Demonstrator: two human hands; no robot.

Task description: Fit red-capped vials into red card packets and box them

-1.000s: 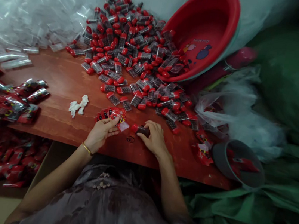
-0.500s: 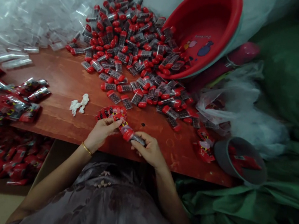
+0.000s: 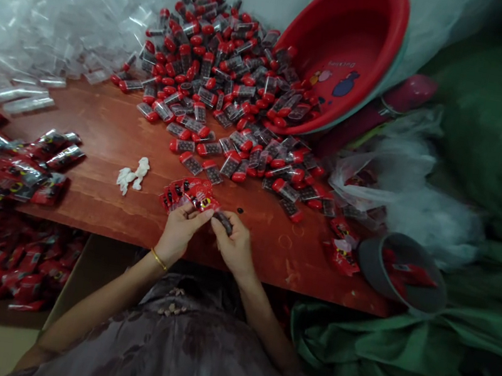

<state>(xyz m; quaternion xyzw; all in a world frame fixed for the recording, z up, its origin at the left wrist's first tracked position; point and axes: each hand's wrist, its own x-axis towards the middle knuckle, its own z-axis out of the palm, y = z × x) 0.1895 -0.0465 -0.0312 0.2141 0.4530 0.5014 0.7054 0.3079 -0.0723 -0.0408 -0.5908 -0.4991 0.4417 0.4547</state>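
My left hand [image 3: 178,235] is closed on a red printed wrapper [image 3: 204,199], its thumb and fingers pinching the near edge. Beside it, my right hand [image 3: 235,250] grips a small clear container with dark contents [image 3: 225,223]. The fingertips of both hands almost meet, and the container's red end is hidden between them. Several more red wrappers [image 3: 172,193] lie fanned out on the table just beyond my left hand. A large heap of red-capped clear containers [image 3: 208,95] spreads across the table ahead of both hands.
A red basin [image 3: 352,32] leans on its side behind the heap. Clear plastic sleeves [image 3: 31,102] pile up at left, near filled red packets [image 3: 19,173]. A grey bowl [image 3: 373,258] stands at right by a plastic bag [image 3: 431,223]. Crumpled white tissue [image 3: 133,176] lies left of the wrappers.
My right hand has moved left with the container, up against my left hand. The container's red end, visible before, is now covered. My left hand has shifted slightly right.
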